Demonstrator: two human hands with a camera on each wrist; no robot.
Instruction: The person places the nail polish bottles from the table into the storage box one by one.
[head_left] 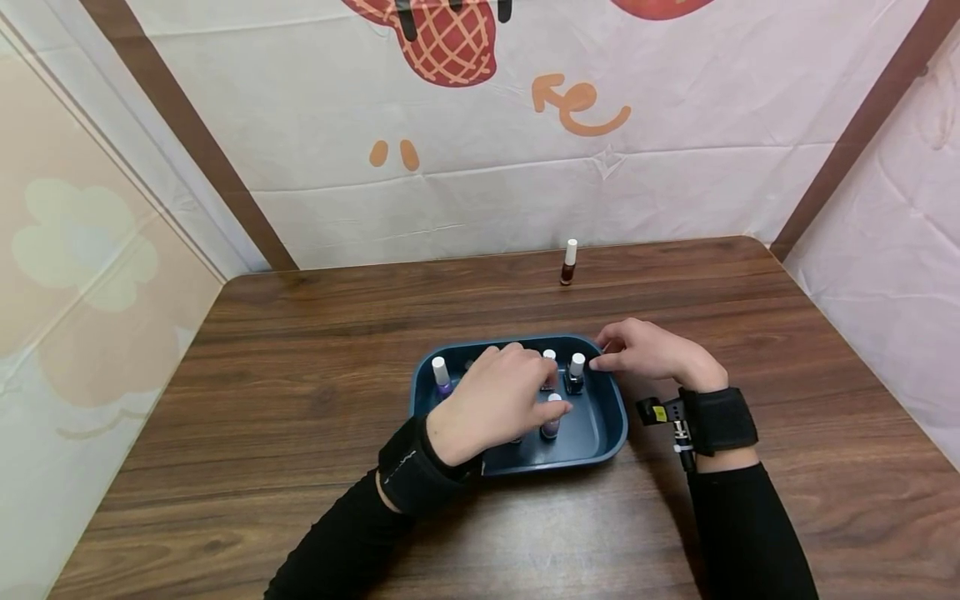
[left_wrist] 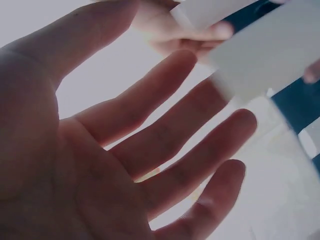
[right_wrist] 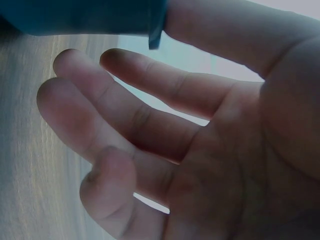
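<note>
A dark blue tray point(head_left: 596, 417) on the table holds several nail polish bottles with white caps. My left hand point(head_left: 498, 400) is over the tray, its fingers relaxed and spread; its palm point(left_wrist: 90, 165) shows nothing held. Near its fingertips in the left wrist view is a large, blurred white cap point(left_wrist: 265, 55). A pale purple bottle point(head_left: 552, 421) stands by the left thumb. My right hand point(head_left: 651, 350) is at the tray's right side, thumb over the rim point(right_wrist: 155, 30) and loosely bent fingers point(right_wrist: 67, 112) outside, apart from the wall in the right wrist view.
A dark red-brown nail polish bottle point(head_left: 568, 265) stands upright near the back edge of the wooden table point(head_left: 300, 400). Inside the tray are a purple bottle point(head_left: 441, 375) at left and a dark bottle point(head_left: 575, 375) at right. White printed cloth point(head_left: 487, 200) hangs behind the table.
</note>
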